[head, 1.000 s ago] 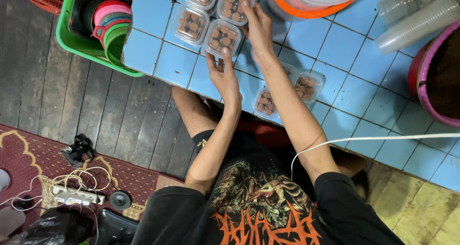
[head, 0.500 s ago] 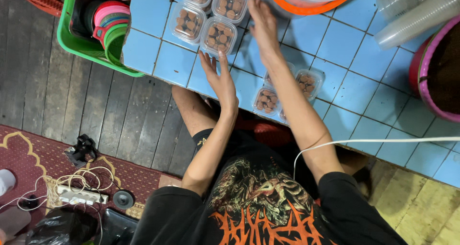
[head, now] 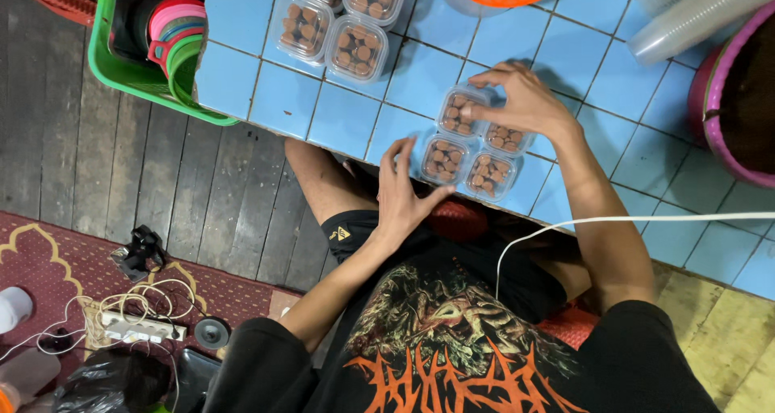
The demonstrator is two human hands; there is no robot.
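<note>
**Both hands at a cluster of four small filled containers on the tiled tabletop**

Head view. The person sits at a blue tiled tabletop, seen from above. Near its front edge lies a cluster of four small clear plastic containers, lidded and filled with round brown pieces.

The right hand reaches in from the far side. Its fingers are bent and closed down on the upper left container, thumb and fingertips touching its lid and rim. The upper right container lies partly under the heel of that hand.

The left hand rests at the tabletop's front edge, palm turned toward the cluster. Its fingers are open and spread, gripping nothing; the thumb touches the near edge of the lower left container. The lower right container sits just beside it, touching its neighbours.

Further back on the tabletop stand larger clear containers of the same brown pieces, well apart from the cluster. A green basket holding coloured bowls hangs off the tabletop's left end. A stack of clear cups lies at upper right, near a pink-rimmed tub. A white cable crosses the right forearm. On the wooden floor lies a power strip.
</note>
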